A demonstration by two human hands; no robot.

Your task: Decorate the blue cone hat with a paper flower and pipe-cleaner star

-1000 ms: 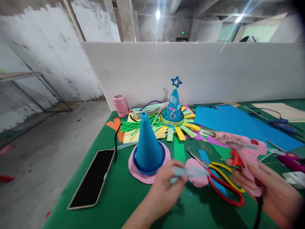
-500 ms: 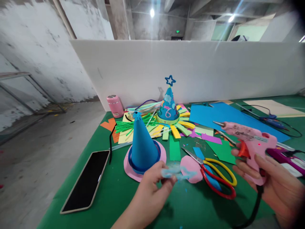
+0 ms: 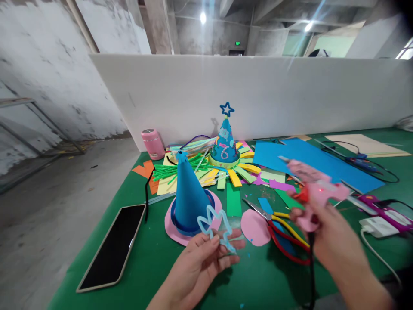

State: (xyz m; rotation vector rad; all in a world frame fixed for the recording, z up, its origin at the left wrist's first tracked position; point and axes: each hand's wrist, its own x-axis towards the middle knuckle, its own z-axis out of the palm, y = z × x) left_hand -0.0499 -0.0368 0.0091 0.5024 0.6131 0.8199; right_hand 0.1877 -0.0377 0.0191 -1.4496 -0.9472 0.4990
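Between thumb and fingers, my left hand pinches a light blue pipe cleaner bent into a zigzag, crown-like shape. Right behind it stands a plain blue paper cone hat on a pink round brim, its tip cut into small tabs. My right hand grips a pink hot glue gun above the table, nozzle pointing left, a red light lit on its body. Below the gun lie scissors with red and yellow handles, partly over a pink paper disc.
A decorated blue cone hat with a star stands at the back. Green pipe cleaners, a pink canister and blue sheets lie around. A phone is at left, a purple power strip at right.
The light blue pipe cleaner has been turned upright, and my left fingers have spread out behind it. My right hand has moved left with the glue gun, which now overlaps the scissors' handles.
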